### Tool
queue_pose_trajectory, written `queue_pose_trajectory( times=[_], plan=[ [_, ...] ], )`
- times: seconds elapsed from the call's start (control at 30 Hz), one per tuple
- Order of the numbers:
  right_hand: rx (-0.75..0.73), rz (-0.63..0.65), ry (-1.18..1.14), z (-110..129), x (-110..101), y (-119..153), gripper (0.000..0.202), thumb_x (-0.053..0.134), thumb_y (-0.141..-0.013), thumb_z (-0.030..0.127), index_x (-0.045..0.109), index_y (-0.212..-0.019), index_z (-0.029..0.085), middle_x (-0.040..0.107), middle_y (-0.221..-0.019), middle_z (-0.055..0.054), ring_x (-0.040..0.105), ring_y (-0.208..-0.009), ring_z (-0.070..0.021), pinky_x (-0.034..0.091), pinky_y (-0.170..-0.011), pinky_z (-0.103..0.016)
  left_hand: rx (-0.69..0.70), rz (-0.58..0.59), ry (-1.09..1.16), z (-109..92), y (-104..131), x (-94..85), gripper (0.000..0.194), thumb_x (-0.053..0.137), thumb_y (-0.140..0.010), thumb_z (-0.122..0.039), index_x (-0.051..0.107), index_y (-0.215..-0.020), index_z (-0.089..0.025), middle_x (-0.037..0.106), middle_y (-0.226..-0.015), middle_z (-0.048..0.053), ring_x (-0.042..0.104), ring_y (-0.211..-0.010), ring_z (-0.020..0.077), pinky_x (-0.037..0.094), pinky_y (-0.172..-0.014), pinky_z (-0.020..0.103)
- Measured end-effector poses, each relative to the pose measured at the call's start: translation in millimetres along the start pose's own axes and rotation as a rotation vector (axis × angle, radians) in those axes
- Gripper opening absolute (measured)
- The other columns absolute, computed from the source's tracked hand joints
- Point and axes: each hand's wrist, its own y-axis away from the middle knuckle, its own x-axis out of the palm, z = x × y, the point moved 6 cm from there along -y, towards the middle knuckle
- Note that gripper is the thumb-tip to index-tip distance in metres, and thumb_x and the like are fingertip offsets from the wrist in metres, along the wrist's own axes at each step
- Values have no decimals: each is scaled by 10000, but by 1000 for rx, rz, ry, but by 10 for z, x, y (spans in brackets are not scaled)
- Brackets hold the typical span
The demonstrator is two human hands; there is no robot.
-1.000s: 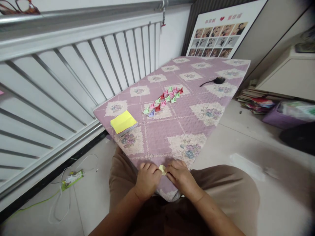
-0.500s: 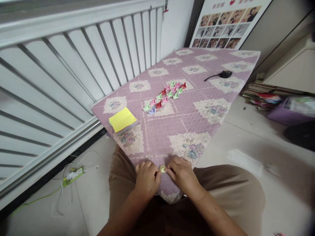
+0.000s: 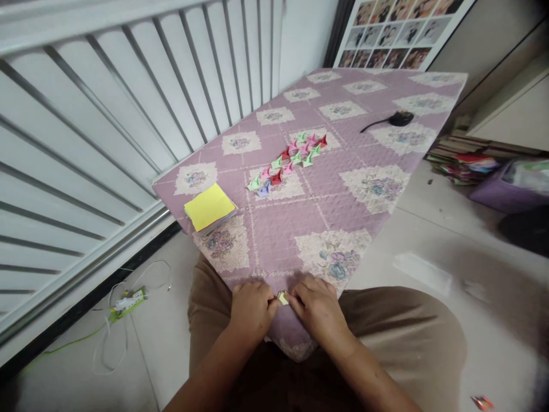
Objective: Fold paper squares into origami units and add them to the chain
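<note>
A small folded piece of yellow paper [image 3: 283, 297] is pinched between my two hands at the near corner of the table. My left hand [image 3: 253, 309] grips its left side with thumb and fingers closed. On the opposite side, my right hand [image 3: 316, 303] has its thumb and fingertips closed on the paper. Further up the cloth stand several small folded paper figures [image 3: 286, 153] in green, pink, red and blue, in slanting rows. A stack of square paper [image 3: 210, 207], yellow on top, lies to the left of them.
A purple flowered tablecloth [image 3: 278, 223] covers the table. A black object with a cable [image 3: 401, 118] rests at the far right. White radiator [image 3: 141, 91] bars run along the left side. A power strip [image 3: 128, 303] with cords lies on the floor at left.
The view has shifted slightly, so the table's far end appears higher. Both hands stay at the yellow paper with little movement, and its light face shows a bit more.
</note>
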Motion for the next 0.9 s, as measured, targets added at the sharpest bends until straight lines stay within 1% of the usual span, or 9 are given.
queue_pose_trajectory(
  times=[0.1, 0.23, 0.37, 0.43, 0.5, 0.6, 0.7, 0.83, 0.9],
  plan=[
    [3, 0, 1, -10, 13, 4, 223, 624, -850, 371, 607, -694, 212, 588, -737, -33, 482, -746, -203, 283, -715, -338, -2, 80, -21, 23, -68, 8, 186, 592, -840, -379, 633, -769, -213, 683, -839, 28, 608, -834, 236, 374, -743, 352],
    [2, -10, 4, -16, 32, 11, 251, 588, -873, 377, 605, -685, 212, 587, -721, -33, 473, -729, -198, 273, -705, -342, 13, 190, -78, 23, -146, 20, 237, 562, -859, -420, 654, -832, -203, 698, -878, 56, 631, -831, 248, 408, -713, 338],
    [-14, -36, 26, 1, 27, 11, 287, 555, -892, 375, 593, -660, 210, 591, -708, -39, 469, -720, -197, 268, -706, -352, 41, 252, -127, -6, -185, 11, 260, 556, -864, -428, 664, -881, -192, 702, -897, 80, 642, -826, 254, 423, -697, 327],
    [-12, -46, 10, -1, 9, 11, 287, 554, -894, 374, 593, -662, 208, 594, -712, -37, 480, -719, -193, 270, -705, -349, 61, 241, -126, -20, -184, 0, 263, 555, -865, -425, 666, -881, -187, 702, -899, 84, 642, -830, 254, 421, -696, 323],
    [-10, -57, -43, -15, -21, 11, 277, 553, -895, 373, 597, -676, 210, 598, -722, -30, 499, -725, -186, 280, -706, -340, 65, 205, -110, -14, -167, -6, 257, 568, -856, -422, 668, -862, -186, 701, -895, 80, 637, -837, 250, 413, -702, 318],
    [-19, -70, -149, -42, -69, 15, 198, 546, -901, 358, 628, -778, 227, 620, -776, -21, 536, -768, -182, 312, -722, -324, 51, 133, -50, 25, -108, 7, 232, 589, -840, -418, 661, -820, -199, 696, -875, 50, 621, -831, 228, 390, -712, 310],
    [-38, -59, -216, -51, -88, 25, 140, 530, -909, 318, 646, -875, 247, 639, -824, -17, 559, -799, -179, 344, -735, -314, 68, 60, 39, 54, -17, 20, 202, 594, -833, -406, 646, -806, -213, 684, -856, 13, 598, -821, 198, 360, -724, 302],
    [-29, -24, -237, -55, -83, 54, 84, 597, -867, 304, 651, -826, 253, 638, -810, -4, 568, -800, -180, 350, -742, -318, 106, 4, 150, 54, 89, 7, 171, 639, -794, -382, 627, -829, -215, 673, -849, -10, 582, -817, 181, 338, -734, 300],
    [-39, -9, -252, -49, -82, 72, 50, 626, -848, 290, 649, -822, 256, 640, -822, 3, 572, -816, -178, 348, -754, -319, 113, -25, 189, 44, 116, -9, 137, 634, -805, -346, 622, -853, -218, 670, -863, -14, 582, -836, 177, 337, -748, 302]
  ],
)
